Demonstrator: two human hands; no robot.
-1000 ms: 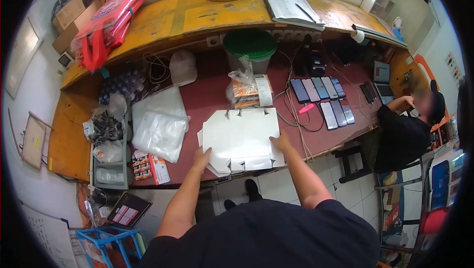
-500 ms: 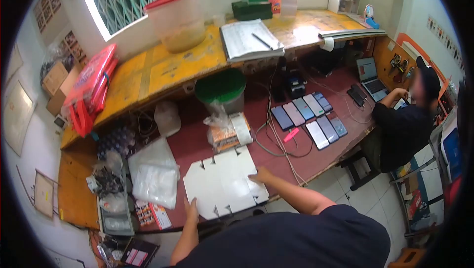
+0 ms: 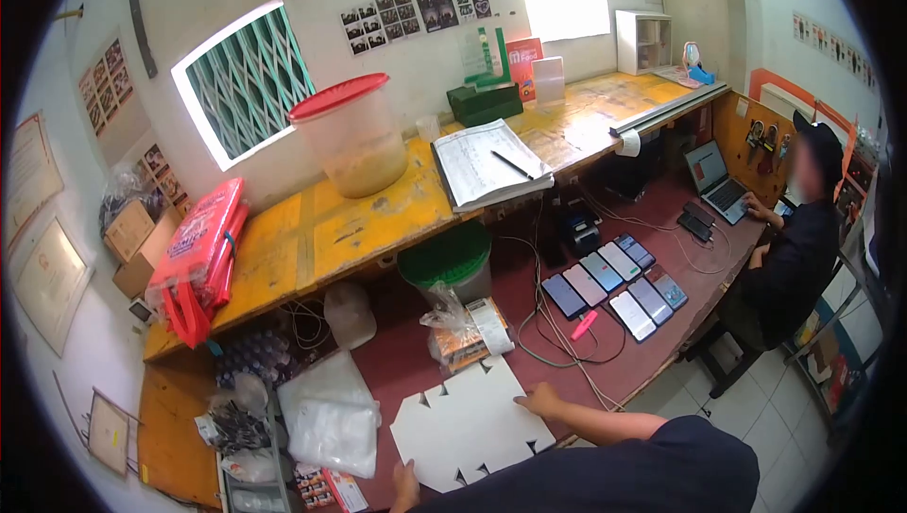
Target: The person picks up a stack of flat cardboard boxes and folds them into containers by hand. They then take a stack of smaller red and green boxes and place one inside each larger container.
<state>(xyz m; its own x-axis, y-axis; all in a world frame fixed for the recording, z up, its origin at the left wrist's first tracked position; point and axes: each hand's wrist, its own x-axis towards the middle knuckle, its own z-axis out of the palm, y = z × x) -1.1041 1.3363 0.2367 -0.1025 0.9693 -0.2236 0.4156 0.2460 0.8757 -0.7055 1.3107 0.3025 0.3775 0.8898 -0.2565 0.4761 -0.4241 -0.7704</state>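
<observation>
A flat white cardboard sheet (image 3: pixel 468 428) with notched edges lies on the dark red tabletop, low in the view. My left hand (image 3: pixel 406 485) grips its near left edge, thumb on top and the other fingers mostly hidden. My right hand (image 3: pixel 540 401) holds the right edge, fingers bent over the rim. Just beyond the sheet sits an orange and white pack (image 3: pixel 477 335) with crumpled clear plastic on it. To the left lie clear plastic bags (image 3: pixel 331 418).
Several phones (image 3: pixel 605 277) lie in rows to the right, beside a pink marker (image 3: pixel 584 325) and loose cables (image 3: pixel 567 348). A green-topped bin (image 3: pixel 446 258) stands under the yellow shelf (image 3: pixel 359 239). At far right a co-worker (image 3: pixel 789 239) sits by a laptop (image 3: pixel 715 182).
My view has tilted up, so everything sits lower in it. Both hands stay on the sheet. The co-worker, earlier holding a phone-like device, now has one hand at the laptop.
</observation>
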